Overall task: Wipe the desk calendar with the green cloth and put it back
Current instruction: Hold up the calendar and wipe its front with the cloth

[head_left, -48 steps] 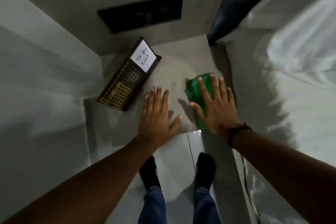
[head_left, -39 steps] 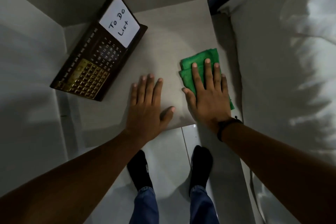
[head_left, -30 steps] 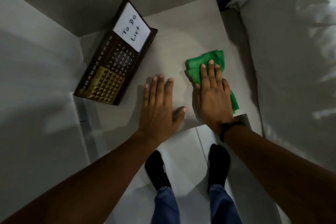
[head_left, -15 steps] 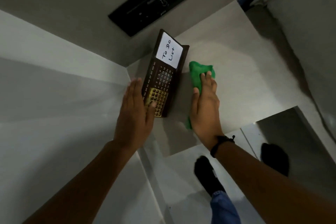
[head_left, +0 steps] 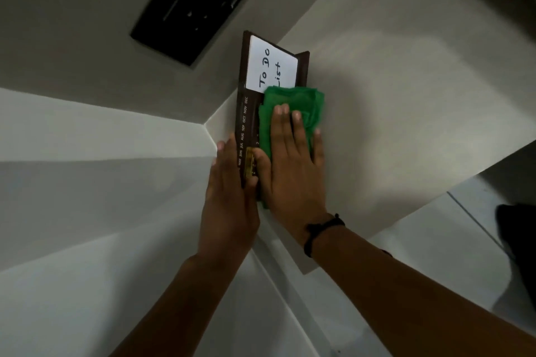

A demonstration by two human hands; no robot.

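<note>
Desk calendar (head_left: 246, 113): dark brown face, pale month lettering in column along edge, gold patch at 6 o'clock end. White card (head_left: 271, 66) at calendar's 12 o'clock end, black handwritten lettering. Green cloth (head_left: 293, 101): bright, solid green, no pattern. Tabletop (head_left: 406, 101): plain off-white. Wall panel (head_left: 200, 0) at 11 o'clock: black, faint pale markings. Wristband (head_left: 322, 227) on right wrist: black. Walls pale grey, unpatterned.

Right hand (head_left: 293, 171) flat on green cloth (head_left: 301, 107) atop desk calendar (head_left: 246, 113), left hand (head_left: 229, 197) alongside.
</note>
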